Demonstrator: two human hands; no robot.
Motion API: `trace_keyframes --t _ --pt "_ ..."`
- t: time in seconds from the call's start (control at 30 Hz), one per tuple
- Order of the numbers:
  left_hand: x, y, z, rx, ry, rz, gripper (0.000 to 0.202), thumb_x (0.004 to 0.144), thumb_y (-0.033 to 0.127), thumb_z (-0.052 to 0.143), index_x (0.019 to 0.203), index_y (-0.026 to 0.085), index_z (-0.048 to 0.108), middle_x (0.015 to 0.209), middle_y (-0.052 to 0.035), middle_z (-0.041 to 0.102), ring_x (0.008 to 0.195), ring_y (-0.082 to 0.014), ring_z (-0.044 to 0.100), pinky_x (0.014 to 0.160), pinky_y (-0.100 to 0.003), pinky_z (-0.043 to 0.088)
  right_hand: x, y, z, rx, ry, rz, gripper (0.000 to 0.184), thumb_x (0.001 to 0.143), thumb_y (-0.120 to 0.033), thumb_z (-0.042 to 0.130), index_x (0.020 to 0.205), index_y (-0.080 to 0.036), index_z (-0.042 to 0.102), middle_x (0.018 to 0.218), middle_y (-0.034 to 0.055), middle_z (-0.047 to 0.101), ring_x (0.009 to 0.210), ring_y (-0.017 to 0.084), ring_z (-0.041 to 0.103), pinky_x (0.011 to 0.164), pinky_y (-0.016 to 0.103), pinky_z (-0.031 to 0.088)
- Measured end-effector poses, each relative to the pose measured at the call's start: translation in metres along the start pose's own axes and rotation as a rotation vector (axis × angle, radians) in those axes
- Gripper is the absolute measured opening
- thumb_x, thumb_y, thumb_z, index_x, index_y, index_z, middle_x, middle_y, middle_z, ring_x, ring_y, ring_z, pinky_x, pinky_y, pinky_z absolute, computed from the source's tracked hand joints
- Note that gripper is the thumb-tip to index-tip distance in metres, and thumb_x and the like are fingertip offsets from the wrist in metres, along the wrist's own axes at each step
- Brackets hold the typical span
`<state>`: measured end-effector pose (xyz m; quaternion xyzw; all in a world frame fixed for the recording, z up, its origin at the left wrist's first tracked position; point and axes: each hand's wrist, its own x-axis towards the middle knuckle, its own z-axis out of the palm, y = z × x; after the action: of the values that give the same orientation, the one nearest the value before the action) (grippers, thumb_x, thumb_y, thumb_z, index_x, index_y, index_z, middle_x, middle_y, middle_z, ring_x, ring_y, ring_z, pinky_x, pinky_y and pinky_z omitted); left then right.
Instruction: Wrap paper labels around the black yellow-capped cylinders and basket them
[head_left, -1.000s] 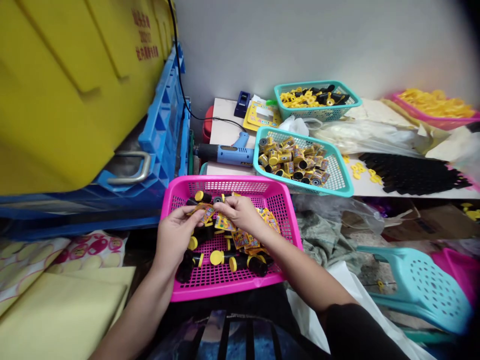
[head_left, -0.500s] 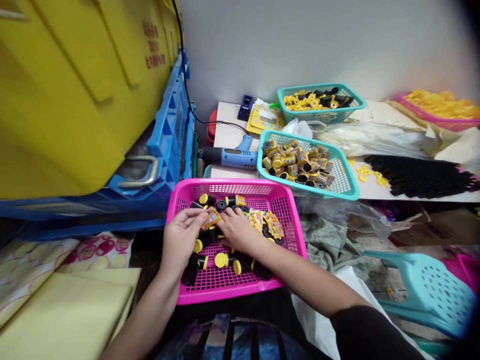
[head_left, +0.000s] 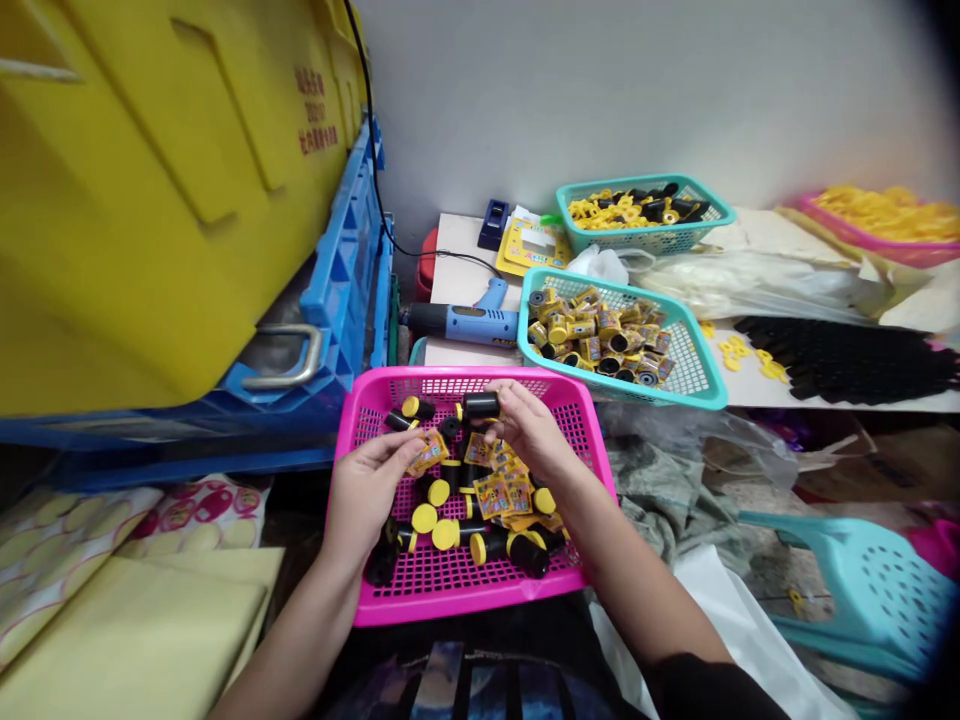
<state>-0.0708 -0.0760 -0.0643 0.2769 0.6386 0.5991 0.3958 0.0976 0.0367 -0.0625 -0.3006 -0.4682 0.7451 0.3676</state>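
Note:
My left hand (head_left: 365,492) pinches a small yellow printed label sleeve (head_left: 429,453) between thumb and fingers. In my right hand (head_left: 534,432) is a black cylinder with a yellow cap (head_left: 481,405), lying sideways in the fingertips. Both hands are over a pink plastic basket (head_left: 606,478). Inside it lie several more black cylinders with yellow ends (head_left: 489,546) and a pile of flat yellow printed sleeves (head_left: 504,495). The sleeve and the held cylinder are apart from each other.
Behind the basket a turquoise basket (head_left: 709,375) holds wrapped yellow cylinders, beside a blue heat gun (head_left: 480,325) with a black cord. Another turquoise basket (head_left: 645,238) has black and yellow parts. A yellow bin (head_left: 150,250) and blue crate (head_left: 330,290) stand left; a turquoise stool (head_left: 862,580) stands right.
My right hand has risen from the basket's contents and now holds a black cylinder. My left hand keeps the sleeve, slightly lower in view. The view has shifted a little.

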Motion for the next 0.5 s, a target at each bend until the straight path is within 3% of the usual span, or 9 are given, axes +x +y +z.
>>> trace_keyframes --t 0.17,0.37,0.5 --pt "-0.0012 0.0006 -0.0006 0.107 0.045 0.045 0.024 0.069 0.036 0.074 0.085 0.019 0.078 0.087 -0.0060 0.078 0.085 -0.0234 0.073 0.082 -0.034 0.058 -0.0048 0.0015 0.0054 0.077 -0.021 0.047 0.032 0.063 -0.036 0.083 0.089 -0.023 0.068 0.085 -0.0020 0.066 0.071 0.010 0.065 0.066 0.022 0.056" --pt "0.0024 -0.0058 -0.0020 0.124 0.053 0.093 0.034 0.070 0.046 0.071 0.085 0.017 0.078 0.083 -0.0077 0.078 0.078 -0.0257 0.073 0.073 -0.036 0.059 -0.0072 0.0055 0.0026 -0.156 -0.106 -0.017 0.024 0.069 -0.034 0.079 0.087 -0.021 0.071 0.079 -0.0011 0.067 0.066 0.009 0.060 0.062 0.023 0.050" --pt "0.0026 -0.0071 -0.0024 0.159 0.035 0.105 0.037 0.071 0.049 0.069 0.085 0.016 0.078 0.078 -0.0075 0.078 0.074 -0.0252 0.073 0.068 -0.035 0.059 -0.0056 0.0048 -0.0023 -0.153 -0.049 -0.066 0.023 0.069 -0.034 0.079 0.087 -0.021 0.071 0.080 -0.0013 0.067 0.069 0.010 0.060 0.067 0.024 0.048"
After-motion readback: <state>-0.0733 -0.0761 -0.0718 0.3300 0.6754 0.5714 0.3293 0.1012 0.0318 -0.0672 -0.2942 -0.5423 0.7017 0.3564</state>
